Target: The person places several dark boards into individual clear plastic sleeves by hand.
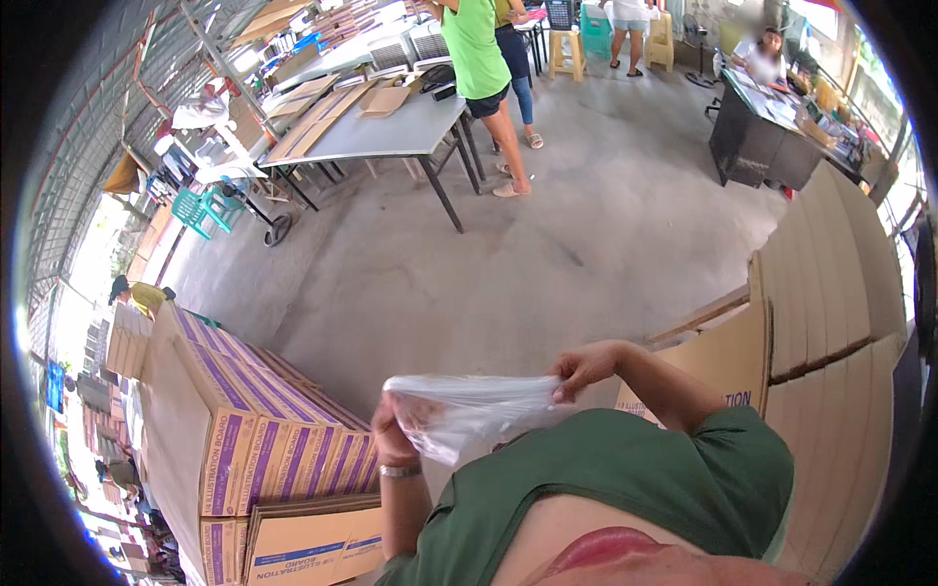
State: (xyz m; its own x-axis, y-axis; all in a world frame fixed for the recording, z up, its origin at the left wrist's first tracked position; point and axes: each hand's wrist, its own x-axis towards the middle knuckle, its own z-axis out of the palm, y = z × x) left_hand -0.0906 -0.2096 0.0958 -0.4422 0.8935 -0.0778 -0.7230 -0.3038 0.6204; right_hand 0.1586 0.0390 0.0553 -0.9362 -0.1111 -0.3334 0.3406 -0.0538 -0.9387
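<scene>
A thin, clear plastic bag (489, 402) is stretched between my two hands in front of my chest. My left hand (393, 430), with a watch or bracelet at the wrist, grips its left end, and some fingers show blurred through the film. At the other end, the thumb and fingers of my right hand (583, 369) pinch the bag's upper corner. Between the hands the film hangs in loose folds, and nothing can be made out inside it.
Stacked cartons with purple bands (283, 459) stand at my left, flattened cardboard (313, 547) leaning below. Tall brown cartons (821, 293) rise at my right. Ahead are a grey table (391, 137), a person in a bright green top (474, 49) and a dark desk (747, 146) with someone seated.
</scene>
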